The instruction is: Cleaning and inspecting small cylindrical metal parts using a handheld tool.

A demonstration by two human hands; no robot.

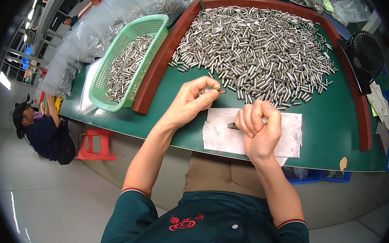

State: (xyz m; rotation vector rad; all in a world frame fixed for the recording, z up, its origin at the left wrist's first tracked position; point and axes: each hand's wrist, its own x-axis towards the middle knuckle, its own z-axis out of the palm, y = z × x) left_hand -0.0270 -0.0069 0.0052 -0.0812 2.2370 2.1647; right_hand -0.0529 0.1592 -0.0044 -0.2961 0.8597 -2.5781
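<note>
A broad heap of short, shiny metal pins (pixel 258 49) covers the far middle of the green tabletop. My left hand (pixel 194 96) is closed at the near left edge of the heap, with a few metal pins pinched between thumb and fingers. Over a stained white cloth (pixel 220 139), my right hand (pixel 262 126) is wrapped in a fist round a small tool (pixel 233 125). Only its dark flat metal end, pointing left, and a bit of its other end show; the fingers hide the rest, so its kind cannot be made out.
Dark red wooden strips (pixel 157 69) border the heap. A pale green plastic basket (pixel 98 97) of pins stands left, beside filled clear bags (pixel 116 10). A black fan (pixel 366 52) is at right. Another person (pixel 45 133) sits far left near a red stool (pixel 97 146).
</note>
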